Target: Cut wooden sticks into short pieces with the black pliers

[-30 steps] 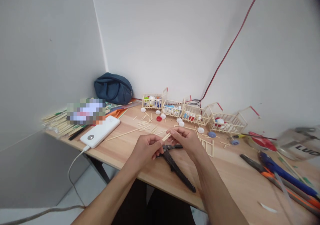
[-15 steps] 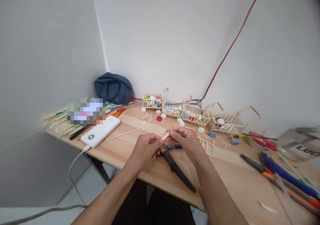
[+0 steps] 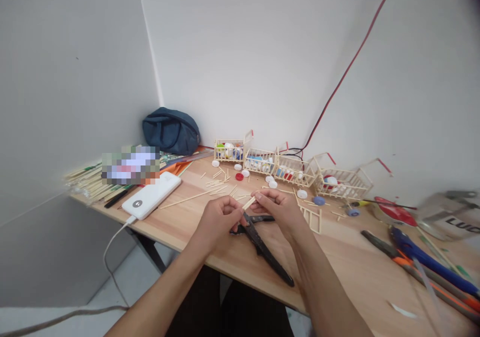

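Note:
Between my two hands are a few short wooden sticks [image 3: 249, 203], lying side by side. My left hand [image 3: 222, 220] pinches their near end, and the fingertips of my right hand [image 3: 275, 208] close on the far end. Under the hands lies a black-handled cutting tool [image 3: 268, 257], its other end partly hidden by my fingers. A small ladder-like stick frame [image 3: 313, 219] rests just right of my right hand. Loose cut sticks [image 3: 217, 184] are scattered beyond my left hand.
Several miniature stick carts [image 3: 296, 171] holding bottle caps line the wall. On the left are a white power bank [image 3: 152, 196] with a cable, bundled skewers [image 3: 90, 182] and a blue pouch [image 3: 171, 131]. Blue-handled pliers [image 3: 423, 254] and a clear jar [image 3: 446, 217] stand right.
Both hands stay nearly in place over the cutting tool, still holding the sticks. The sticks show a little more between the fingertips.

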### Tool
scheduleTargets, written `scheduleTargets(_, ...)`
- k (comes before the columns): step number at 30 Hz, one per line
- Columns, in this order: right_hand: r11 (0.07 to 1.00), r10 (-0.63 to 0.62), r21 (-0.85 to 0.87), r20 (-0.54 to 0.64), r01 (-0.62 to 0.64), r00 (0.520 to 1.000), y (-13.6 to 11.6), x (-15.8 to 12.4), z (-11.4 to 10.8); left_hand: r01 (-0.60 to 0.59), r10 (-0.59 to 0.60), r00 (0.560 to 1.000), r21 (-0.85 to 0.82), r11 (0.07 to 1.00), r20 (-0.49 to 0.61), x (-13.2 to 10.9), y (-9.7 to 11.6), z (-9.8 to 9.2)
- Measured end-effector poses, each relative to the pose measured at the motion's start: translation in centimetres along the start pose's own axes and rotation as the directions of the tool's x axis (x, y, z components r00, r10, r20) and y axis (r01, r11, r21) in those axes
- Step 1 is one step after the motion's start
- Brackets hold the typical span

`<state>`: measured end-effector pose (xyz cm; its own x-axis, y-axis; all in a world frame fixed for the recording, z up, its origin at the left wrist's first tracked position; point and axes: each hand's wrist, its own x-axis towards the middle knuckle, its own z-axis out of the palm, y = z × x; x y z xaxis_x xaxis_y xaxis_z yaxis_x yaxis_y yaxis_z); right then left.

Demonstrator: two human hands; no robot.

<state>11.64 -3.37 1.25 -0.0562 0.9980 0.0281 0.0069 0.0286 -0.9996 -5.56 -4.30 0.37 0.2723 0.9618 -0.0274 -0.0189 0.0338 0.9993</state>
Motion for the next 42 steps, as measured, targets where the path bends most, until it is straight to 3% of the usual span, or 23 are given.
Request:
scheduleTargets(8,1.000,-0.001,0.020,-0.008,0.001,1.000,-0.1,0.1,0.4,-0.064,0.083,0.989,0.158,0.985,-0.119,0.0,-0.5,0.4)
scheduleTargets(18,0.999,0.047,0.018,-0.017,-0.046,0.999,1.2,1.1,0.3,-0.135,0.275,0.928,0.462,0.876,-0.250,0.1,-1.0,-0.3)
scheduleTargets(23,0.995,0.026,-0.091,-0.105,-0.036,0.994,2.3,2.7,0.3,-0.109,0.267,0.911,0.440,0.891,-0.315,0.5,-1.0,-1.7)
scheduleTargets(28,0.975,-0.042,-0.221,-0.081,0.023,0.996,3.1,4.0,0.4,-0.110,0.245,0.907,0.369,0.923,-0.343,0.8,-0.7,-2.4)
scheduleTargets(31,0.848,-0.163,-0.515,-0.028,0.126,0.986,2.9,3.3,0.0,-0.123,0.224,0.913,0.291,0.949,-0.341,1.1,-0.7,-2.6)
scheduleTargets(34,0.547,-0.237,-0.806,0.113,0.229,0.965,2.3,1.0,-0.6,-0.119,0.195,0.918,0.229,0.966,-0.345,1.3,-0.8,-3.1)
scheduleTargets(37,0.316,-0.109,-0.916,0.222,0.245,0.969,2.1,-2.2,-1.1,-0.087,0.138,0.927,0.160,0.983,-0.349,1.5,-0.7,-3.6)
scheduleTargets(42,0.190,0.002,-0.923,0.341,0.335,0.940,2.6,-5.1,-1.3,-0.025,0.056,0.942,0.097,0.995,-0.330,2.1,-1.1,-4.1)
